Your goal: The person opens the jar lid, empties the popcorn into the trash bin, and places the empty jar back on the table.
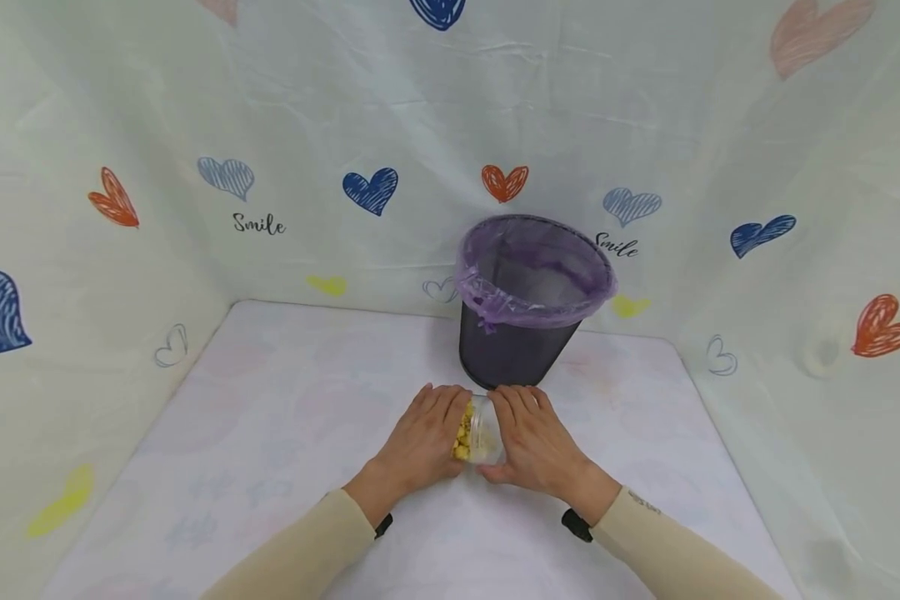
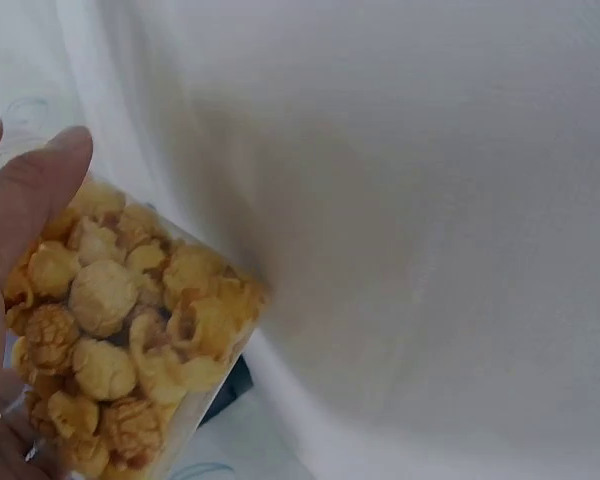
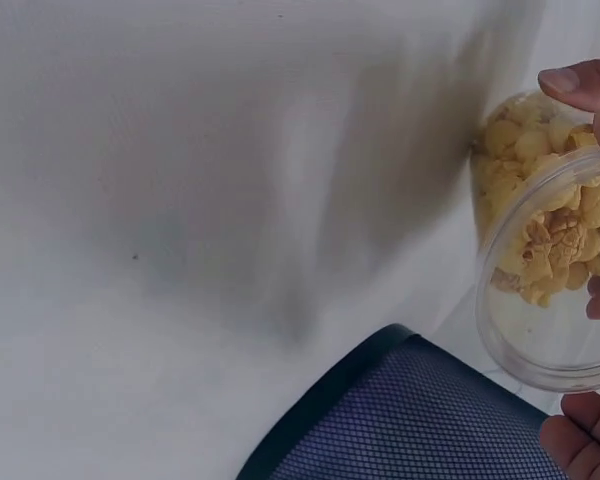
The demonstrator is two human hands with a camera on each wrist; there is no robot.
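Note:
A clear plastic jar of yellow popcorn [image 1: 462, 437] lies sideways between the two hands in the head view, its clear lid end [image 1: 485, 433] to the right. My left hand [image 1: 424, 437] grips the jar's body, where popcorn [image 2: 105, 300] shows through the wall in the left wrist view. Around the lid end curls my right hand [image 1: 532, 437], thumb on the near side and fingers on the far side. In the right wrist view the round clear lid [image 3: 500, 310] faces this hand, with the thumb [image 3: 580, 85] and fingertips at its edge. The palms are hidden.
Just beyond the hands stands a dark mesh waste bin [image 1: 513, 354], lined with a purple bag [image 1: 510, 312] folded over its rim. A pale cloth covers the table [image 1: 270, 400]. White curtains [image 1: 307, 100] printed with hearts hang at the back and both sides.

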